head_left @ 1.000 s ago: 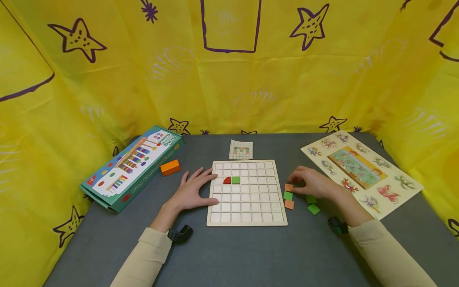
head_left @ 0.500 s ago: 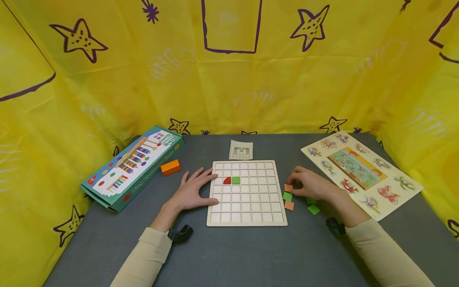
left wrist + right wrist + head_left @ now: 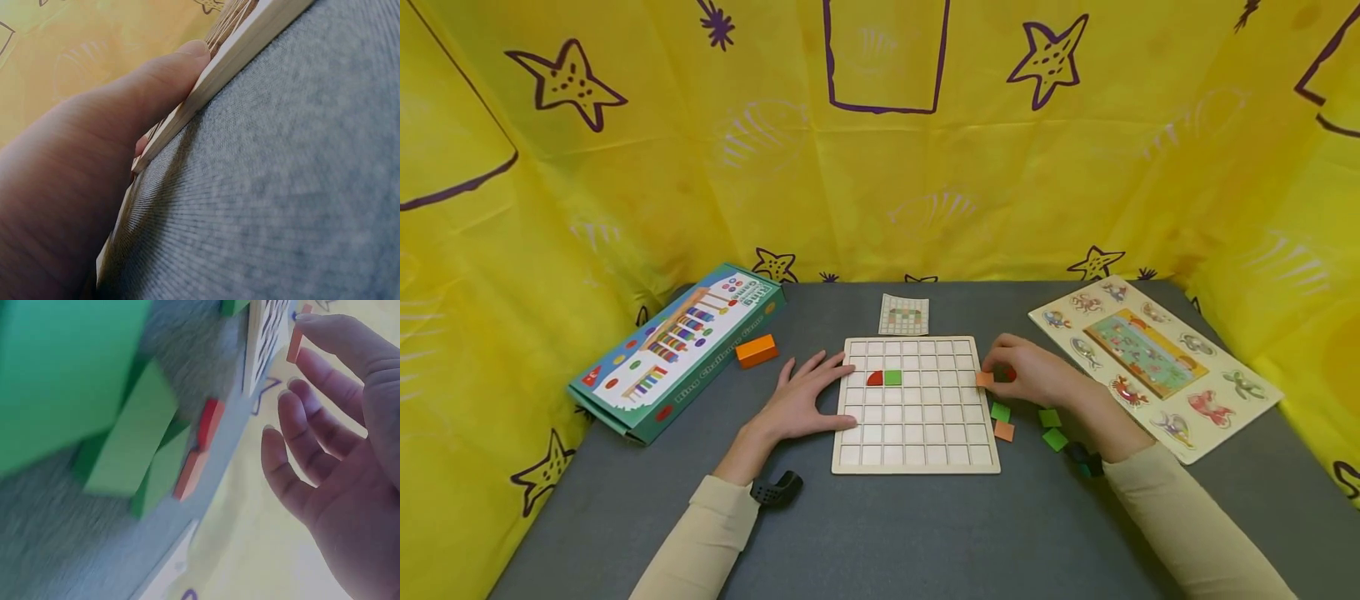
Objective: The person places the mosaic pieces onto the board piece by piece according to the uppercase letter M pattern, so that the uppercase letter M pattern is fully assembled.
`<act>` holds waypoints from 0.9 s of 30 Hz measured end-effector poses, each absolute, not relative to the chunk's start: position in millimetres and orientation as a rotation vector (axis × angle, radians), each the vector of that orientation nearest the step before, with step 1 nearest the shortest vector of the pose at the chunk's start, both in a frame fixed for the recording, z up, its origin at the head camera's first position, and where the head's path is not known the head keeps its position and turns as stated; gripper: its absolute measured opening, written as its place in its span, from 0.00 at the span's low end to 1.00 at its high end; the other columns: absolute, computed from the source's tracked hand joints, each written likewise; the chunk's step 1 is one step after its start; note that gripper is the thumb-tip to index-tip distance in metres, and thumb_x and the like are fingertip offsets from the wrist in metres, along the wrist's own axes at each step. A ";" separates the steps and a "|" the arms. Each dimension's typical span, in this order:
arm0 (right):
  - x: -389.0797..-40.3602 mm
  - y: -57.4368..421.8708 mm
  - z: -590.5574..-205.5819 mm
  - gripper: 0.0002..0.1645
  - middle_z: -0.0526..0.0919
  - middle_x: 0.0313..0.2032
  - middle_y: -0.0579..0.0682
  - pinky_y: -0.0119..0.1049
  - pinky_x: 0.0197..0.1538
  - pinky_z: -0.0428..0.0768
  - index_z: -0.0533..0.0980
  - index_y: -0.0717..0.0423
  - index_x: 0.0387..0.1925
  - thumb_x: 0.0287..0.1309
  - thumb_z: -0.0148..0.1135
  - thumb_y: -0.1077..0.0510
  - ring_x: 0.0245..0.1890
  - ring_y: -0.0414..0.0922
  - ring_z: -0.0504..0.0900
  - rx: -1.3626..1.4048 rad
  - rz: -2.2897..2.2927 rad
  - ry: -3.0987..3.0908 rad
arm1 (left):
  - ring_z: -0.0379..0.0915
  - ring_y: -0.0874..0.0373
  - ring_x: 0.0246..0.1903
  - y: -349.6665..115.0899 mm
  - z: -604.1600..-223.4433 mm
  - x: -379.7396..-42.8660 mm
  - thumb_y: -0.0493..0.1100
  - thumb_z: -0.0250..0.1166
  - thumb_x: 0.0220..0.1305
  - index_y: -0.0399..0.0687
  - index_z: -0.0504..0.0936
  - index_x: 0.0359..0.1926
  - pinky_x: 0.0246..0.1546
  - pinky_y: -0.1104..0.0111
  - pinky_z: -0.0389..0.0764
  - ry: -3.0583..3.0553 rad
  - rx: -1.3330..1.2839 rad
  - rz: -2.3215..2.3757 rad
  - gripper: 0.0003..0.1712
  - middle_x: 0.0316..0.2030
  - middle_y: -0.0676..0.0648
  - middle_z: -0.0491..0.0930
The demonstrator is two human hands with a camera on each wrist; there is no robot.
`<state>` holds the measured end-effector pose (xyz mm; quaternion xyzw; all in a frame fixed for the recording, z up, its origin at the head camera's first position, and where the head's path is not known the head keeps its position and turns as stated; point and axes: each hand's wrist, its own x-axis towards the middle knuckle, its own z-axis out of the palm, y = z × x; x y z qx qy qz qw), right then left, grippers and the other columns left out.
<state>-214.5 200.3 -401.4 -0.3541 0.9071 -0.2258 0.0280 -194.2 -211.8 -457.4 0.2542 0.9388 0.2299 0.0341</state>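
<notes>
My right hand (image 3: 1037, 371) pinches an orange square tile (image 3: 984, 379) between thumb and index finger, over the right edge of the wooden grid board (image 3: 841, 463). In the right wrist view that tile (image 3: 296, 347) stands clear of the cloth, the other fingers loosely bent. Fingers spread, my left hand (image 3: 805, 402) rests on the board's left rim; its thumb (image 3: 169, 75) lies on the edge in the left wrist view. A red quarter-round piece (image 3: 876, 378) and a green square tile (image 3: 892, 377) sit side by side in the grid.
Right of the board lie a green tile (image 3: 1000, 412), an orange tile (image 3: 1003, 431) and more green tiles (image 3: 1055, 439). A red piece (image 3: 1011, 374) shows beneath my right hand. A pattern card (image 3: 904, 315), an orange block (image 3: 756, 351), a game box (image 3: 677, 350) and a picture puzzle (image 3: 1157, 367) surround the board.
The orange tile has been lifted from beside the board, and my right hand has carried it up and left to the board's right edge. My left hand has stayed put.
</notes>
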 end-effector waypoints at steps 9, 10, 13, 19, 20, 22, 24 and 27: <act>-223.9 165.2 -397.9 0.09 0.76 0.42 0.50 0.45 0.45 0.79 0.84 0.56 0.42 0.61 0.72 0.57 0.41 0.50 0.78 -1.193 -0.718 2.750 | 0.40 0.45 0.77 -212.2 -455.8 -192.3 0.75 0.67 0.54 0.60 0.66 0.76 0.69 0.37 0.29 2.883 0.778 0.708 0.52 0.78 0.52 0.54; -224.8 161.1 -397.9 0.09 0.76 0.42 0.50 0.45 0.45 0.79 0.84 0.56 0.42 0.61 0.71 0.57 0.42 0.50 0.78 -1.192 -0.722 2.745 | 0.41 0.45 0.77 -212.2 -455.7 -192.2 0.75 0.67 0.54 0.60 0.66 0.76 0.69 0.37 0.29 2.883 0.779 0.709 0.52 0.78 0.52 0.54; -227.7 149.3 -398.3 0.10 0.77 0.42 0.51 0.45 0.46 0.79 0.84 0.57 0.41 0.63 0.70 0.55 0.42 0.50 0.79 -1.182 -0.735 2.729 | 0.41 0.45 0.77 -211.9 -455.5 -192.4 0.75 0.67 0.54 0.60 0.66 0.76 0.69 0.37 0.29 2.883 0.779 0.712 0.52 0.78 0.52 0.54; -233.9 129.6 -402.3 0.09 0.77 0.41 0.50 0.42 0.45 0.78 0.84 0.56 0.41 0.64 0.70 0.55 0.39 0.48 0.77 -1.187 -0.718 2.709 | 0.40 0.45 0.77 -211.4 -455.4 -193.4 0.75 0.67 0.54 0.60 0.66 0.76 0.69 0.38 0.28 2.877 0.777 0.696 0.53 0.78 0.52 0.53; -234.7 126.9 -402.8 0.09 0.77 0.41 0.50 0.42 0.45 0.78 0.84 0.56 0.41 0.64 0.70 0.55 0.39 0.47 0.77 -1.195 -0.710 2.708 | 0.40 0.45 0.77 -211.4 -455.3 -193.4 0.75 0.67 0.54 0.60 0.66 0.76 0.69 0.38 0.28 2.876 0.775 0.692 0.53 0.78 0.52 0.53; -235.9 121.7 -403.4 0.09 0.77 0.41 0.49 0.41 0.45 0.79 0.84 0.56 0.41 0.64 0.70 0.55 0.39 0.47 0.78 -1.222 -0.694 2.708 | 0.39 0.46 0.77 -211.4 -455.1 -193.4 0.75 0.67 0.54 0.60 0.65 0.76 0.69 0.38 0.28 2.876 0.767 0.684 0.53 0.78 0.53 0.53; -237.3 117.0 -404.0 0.08 0.77 0.40 0.50 0.41 0.44 0.80 0.85 0.56 0.40 0.64 0.70 0.55 0.39 0.46 0.78 -1.234 -0.689 2.702 | 0.39 0.46 0.77 -211.2 -454.9 -193.3 0.75 0.67 0.54 0.61 0.65 0.76 0.69 0.38 0.28 2.879 0.760 0.679 0.53 0.78 0.53 0.53; -238.1 111.2 -404.3 0.09 0.77 0.40 0.51 0.39 0.43 0.80 0.85 0.56 0.40 0.64 0.70 0.55 0.38 0.46 0.78 -1.224 -0.666 2.697 | 0.40 0.46 0.77 -210.5 -454.9 -193.2 0.75 0.67 0.54 0.60 0.66 0.76 0.69 0.38 0.29 2.884 0.761 0.683 0.53 0.78 0.53 0.53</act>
